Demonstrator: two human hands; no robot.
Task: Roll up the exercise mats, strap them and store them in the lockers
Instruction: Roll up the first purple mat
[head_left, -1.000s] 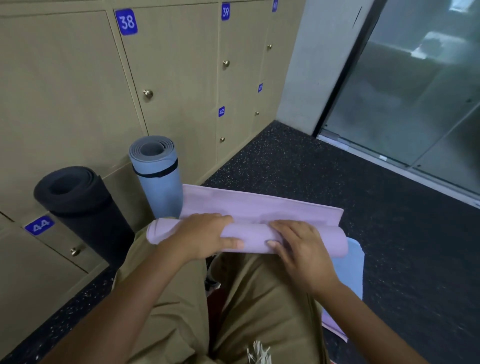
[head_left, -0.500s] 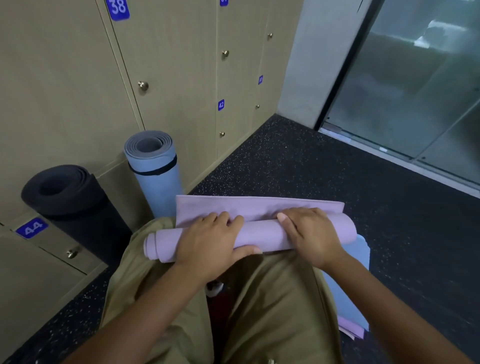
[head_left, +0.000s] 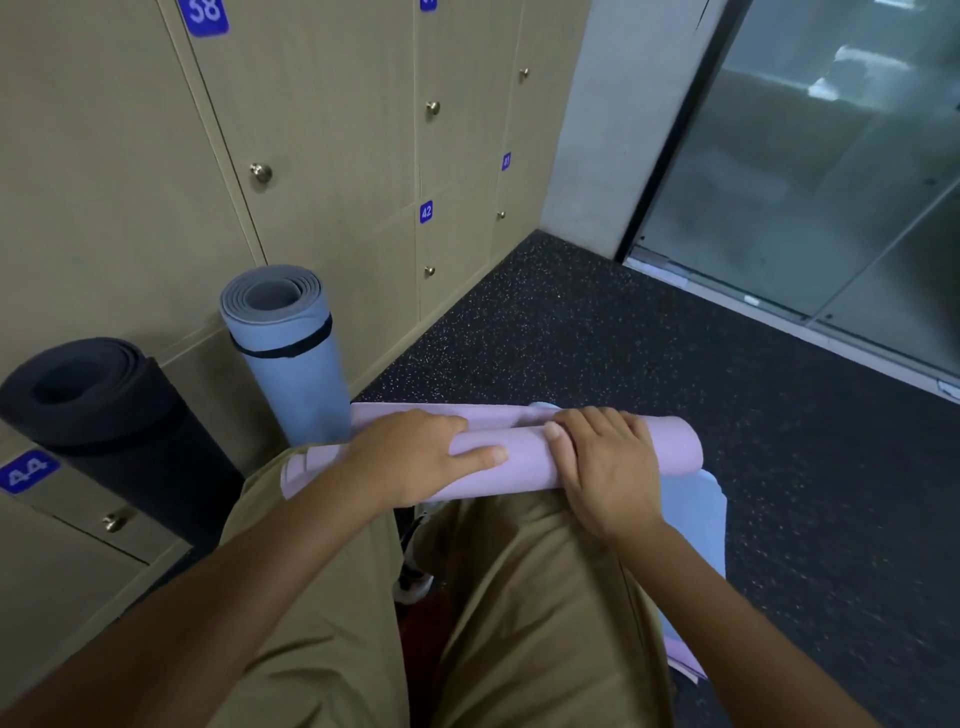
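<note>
A lilac mat (head_left: 524, 457) lies across my knees, mostly rolled into a tube, with a short flat strip left beyond it. My left hand (head_left: 415, 457) grips the roll left of its middle, fingers over the top and thumb along the near side. My right hand (head_left: 602, 462) grips it further right, fingers curled over the top. A blue rolled mat (head_left: 291, 358) with a black strap stands upright against the lockers (head_left: 322, 114). A black rolled mat (head_left: 98, 410) leans beside it, at the left.
Tan locker doors numbered 38, 42 and 44 run along the left wall, all closed, with round knobs. A pale blue sheet (head_left: 696, 519) lies under the lilac mat at my right knee. Dark speckled floor (head_left: 649, 353) stretches ahead to a glass door (head_left: 831, 171).
Both hands have rolled the lilac mat forward: the roll is thicker and the flat part beyond it is much shorter. The camera has tilted down a little.
</note>
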